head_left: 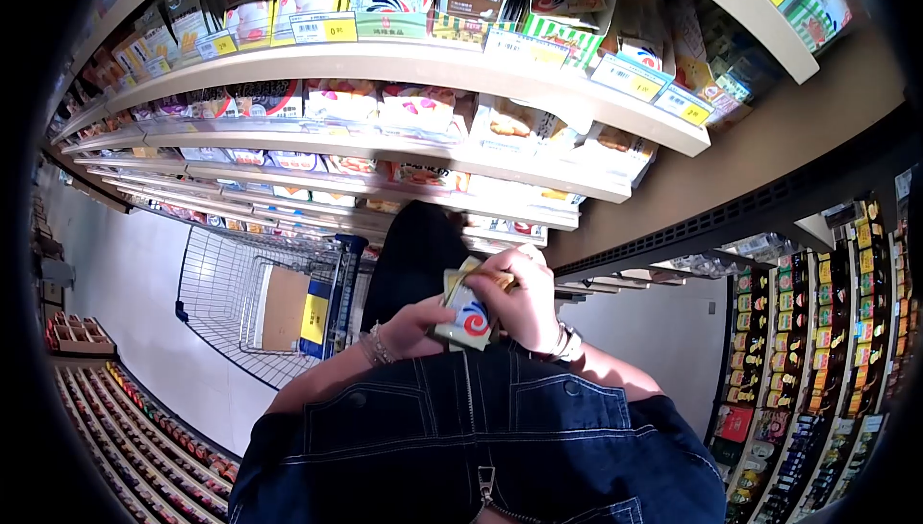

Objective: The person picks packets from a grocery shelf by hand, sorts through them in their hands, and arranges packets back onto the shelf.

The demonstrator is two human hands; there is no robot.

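Close to my body, just above the dark denim garment, both hands meet around several small packets (470, 320). The front one is pale with a red and blue swirl. My left hand (411, 327) is closed on their lower left side, a bracelet on its wrist. My right hand (524, 298) bends its fingers over the packets' upper edge and grips them there, with a watch on that wrist. The packets behind the front one are partly hidden by my fingers.
Shelves (404, 55) of packaged goods with price tags curve across the front. A wire shopping cart (226, 269) holding a cardboard piece (286, 309) stands at the left. More stocked shelves (769, 332) rise at the right, others (144, 437) at the lower left.
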